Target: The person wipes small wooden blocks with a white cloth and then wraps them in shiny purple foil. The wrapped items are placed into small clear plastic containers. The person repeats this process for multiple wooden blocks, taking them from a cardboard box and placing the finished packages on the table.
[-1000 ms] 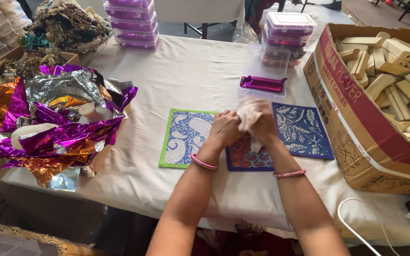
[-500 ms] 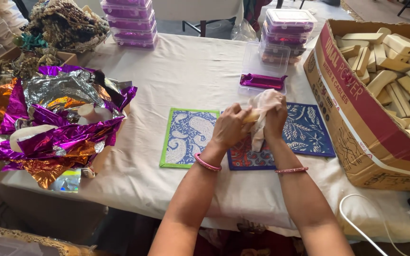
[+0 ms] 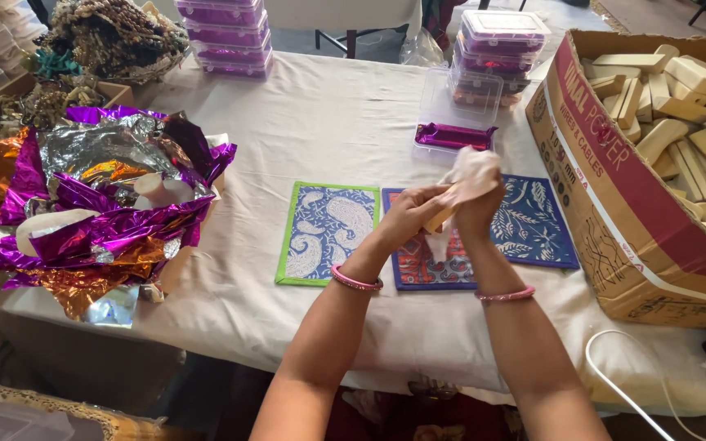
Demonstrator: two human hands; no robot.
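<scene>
Hands (image 3: 443,208) beside brown carton (image 3: 614,204)

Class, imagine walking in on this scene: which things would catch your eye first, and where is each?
First, the two hands at centre: the left hand and right hand grip a pale cloth around a tan block above printed mats. At left lies a heap of shiny purple and orange foil; at right, a cardboard box of similar blocks.

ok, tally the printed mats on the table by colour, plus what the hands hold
Green-bordered paisley mat: 1
Red-patterned mat with blue border: 1
Blue leaf-print mat: 1
Pale cloth, in the right hand: 1
Tan block, gripped by the left hand: 1
Total: 5
</scene>
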